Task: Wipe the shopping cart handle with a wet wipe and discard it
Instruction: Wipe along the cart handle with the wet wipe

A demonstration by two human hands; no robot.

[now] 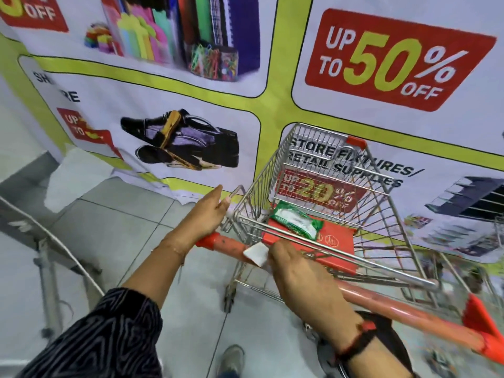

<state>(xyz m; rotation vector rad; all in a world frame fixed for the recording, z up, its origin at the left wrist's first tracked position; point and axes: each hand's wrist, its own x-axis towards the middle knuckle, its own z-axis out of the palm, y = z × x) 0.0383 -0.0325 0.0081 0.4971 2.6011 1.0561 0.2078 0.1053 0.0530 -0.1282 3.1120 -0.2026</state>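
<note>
A small wire shopping cart (pixel 387 214) stands in front of me with a red-orange handle (pixel 403 309) running from lower right to centre left. My left hand (pixel 204 214) rests on the cart's left corner by the handle's end, fingers loosely around the wire frame. My right hand (pixel 302 276) presses a folded white wet wipe (pixel 256 253) onto the handle near its left end. A green pack of wipes (pixel 297 223) lies on the red child-seat flap (pixel 335 241) inside the cart.
A large sale banner (pixel 272 105) covers the wall right behind the cart. At left a grey metal stand (pixel 46 257) with a white cable rests on the tiled floor (pixel 131 227). My shoe (pixel 231 361) shows at the bottom.
</note>
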